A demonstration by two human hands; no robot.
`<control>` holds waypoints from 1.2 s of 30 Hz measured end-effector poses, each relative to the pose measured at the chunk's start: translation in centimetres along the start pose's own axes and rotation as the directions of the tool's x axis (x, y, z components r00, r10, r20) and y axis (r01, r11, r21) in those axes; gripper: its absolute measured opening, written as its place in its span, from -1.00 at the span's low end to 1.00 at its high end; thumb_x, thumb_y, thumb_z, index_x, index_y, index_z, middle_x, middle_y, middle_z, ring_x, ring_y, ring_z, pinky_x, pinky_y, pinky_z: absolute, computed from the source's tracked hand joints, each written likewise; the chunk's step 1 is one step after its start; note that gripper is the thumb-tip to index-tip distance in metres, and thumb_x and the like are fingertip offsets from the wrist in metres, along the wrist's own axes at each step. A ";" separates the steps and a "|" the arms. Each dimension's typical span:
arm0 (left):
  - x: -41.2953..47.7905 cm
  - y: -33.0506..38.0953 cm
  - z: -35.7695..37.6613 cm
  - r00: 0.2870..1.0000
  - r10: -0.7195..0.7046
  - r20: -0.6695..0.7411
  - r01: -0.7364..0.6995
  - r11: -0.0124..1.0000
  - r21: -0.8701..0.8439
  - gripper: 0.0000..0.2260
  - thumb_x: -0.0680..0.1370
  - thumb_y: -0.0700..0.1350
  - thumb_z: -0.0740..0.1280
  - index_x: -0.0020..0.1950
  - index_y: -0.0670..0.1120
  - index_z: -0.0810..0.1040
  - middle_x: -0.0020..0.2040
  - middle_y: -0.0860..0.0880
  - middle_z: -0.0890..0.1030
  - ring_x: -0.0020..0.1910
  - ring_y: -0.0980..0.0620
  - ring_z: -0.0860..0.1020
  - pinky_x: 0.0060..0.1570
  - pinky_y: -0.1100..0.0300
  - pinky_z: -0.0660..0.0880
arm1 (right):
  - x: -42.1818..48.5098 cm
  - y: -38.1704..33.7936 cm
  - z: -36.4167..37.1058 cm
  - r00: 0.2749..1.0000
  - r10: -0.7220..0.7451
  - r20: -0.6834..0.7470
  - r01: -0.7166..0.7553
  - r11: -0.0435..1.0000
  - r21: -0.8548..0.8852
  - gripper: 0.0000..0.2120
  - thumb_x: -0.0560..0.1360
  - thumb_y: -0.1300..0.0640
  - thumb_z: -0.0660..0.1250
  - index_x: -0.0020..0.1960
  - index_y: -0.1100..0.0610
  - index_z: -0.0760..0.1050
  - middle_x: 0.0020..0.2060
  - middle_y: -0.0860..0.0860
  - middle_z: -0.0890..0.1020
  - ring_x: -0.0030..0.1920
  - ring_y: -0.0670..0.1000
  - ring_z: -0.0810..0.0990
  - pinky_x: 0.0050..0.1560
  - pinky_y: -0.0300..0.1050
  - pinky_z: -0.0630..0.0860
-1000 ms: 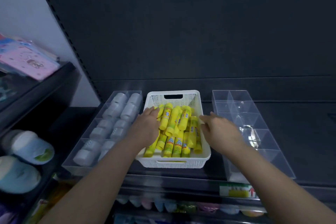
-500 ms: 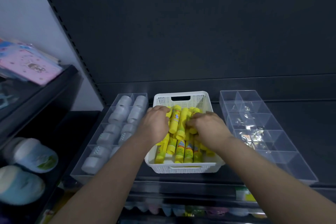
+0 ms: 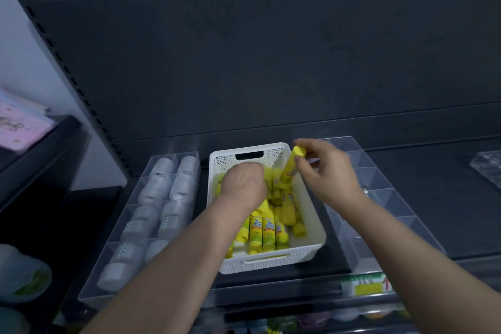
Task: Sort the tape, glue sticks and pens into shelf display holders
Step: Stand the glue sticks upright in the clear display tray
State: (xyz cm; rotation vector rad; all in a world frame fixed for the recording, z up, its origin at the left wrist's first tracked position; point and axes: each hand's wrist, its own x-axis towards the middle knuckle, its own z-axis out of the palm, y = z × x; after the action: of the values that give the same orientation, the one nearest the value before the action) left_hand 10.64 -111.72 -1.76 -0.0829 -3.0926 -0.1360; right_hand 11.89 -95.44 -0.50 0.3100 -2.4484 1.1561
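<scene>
Right grip (image 3: 329, 176) pinches one glue stick (image 3: 291, 168) above basket (image 3: 271, 260).

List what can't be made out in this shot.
Head view:
- Left hand: its own back hides the fingers, so whether it grips any glue sticks in the basket is unclear.
- Glue stick pinched by the right hand: label blurred.
- Right holder: the right forearm covers its near compartments.
- Rolls: print too blurred to read.
- Shiny object: cut off by the right edge.
</scene>
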 end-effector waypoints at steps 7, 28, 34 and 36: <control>2.0 2.2 -0.7 0.997 -0.064 0.049 0.066 0.997 -0.044 -0.68 0.52 -0.01 0.30 0.25 -0.08 0.46 0.20 -0.09 0.57 0.20 -0.14 0.52 0.02 0.10 0.45 | 0.5 1.0 -3.6 0.980 0.139 -0.139 -0.125 0.987 0.103 -0.79 0.51 0.12 0.32 0.14 0.04 0.57 -0.09 -0.07 0.63 -0.12 -0.14 0.58 -0.05 -0.25 0.49; 12.5 11.5 0.6 0.950 -0.187 -0.251 -0.037 0.729 -0.683 -0.73 0.51 -0.16 0.39 0.20 -0.02 0.57 -0.08 0.00 0.65 -0.05 0.03 0.61 0.03 0.12 0.53 | 10.4 11.7 -7.6 1.000 0.021 0.000 -0.021 0.999 -0.032 -0.70 0.54 0.08 0.30 0.26 0.06 0.51 0.04 -0.03 0.60 0.03 -0.02 0.58 0.05 -0.06 0.52; 13.1 12.1 3.4 0.954 -0.196 -0.225 0.029 0.811 -0.584 -0.80 0.48 -0.17 0.43 0.09 -0.06 0.54 -0.12 -0.02 0.64 -0.10 -0.02 0.61 -0.04 0.04 0.55 | 11.7 13.0 -6.4 0.997 0.000 0.083 0.001 1.000 -0.022 -0.70 0.54 0.09 0.30 0.26 0.05 0.51 0.07 -0.01 0.60 0.03 0.01 0.59 0.07 -0.06 0.51; 12.9 12.1 3.9 0.951 -0.182 -0.249 0.017 0.836 -0.549 -0.78 0.46 -0.18 0.45 0.08 -0.08 0.55 -0.13 -0.05 0.64 -0.10 -0.05 0.61 -0.06 0.02 0.54 | 11.8 13.3 -6.0 0.994 -0.011 0.105 0.013 1.000 -0.017 -0.70 0.54 0.10 0.30 0.27 0.06 0.51 0.07 0.01 0.60 0.03 0.03 0.60 0.07 -0.04 0.52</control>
State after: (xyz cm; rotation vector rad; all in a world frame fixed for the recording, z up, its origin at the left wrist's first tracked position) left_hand -1.75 -98.63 -3.95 0.0779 -2.6623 -0.9379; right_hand -1.83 -82.65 -0.79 0.3892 -2.5416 1.1396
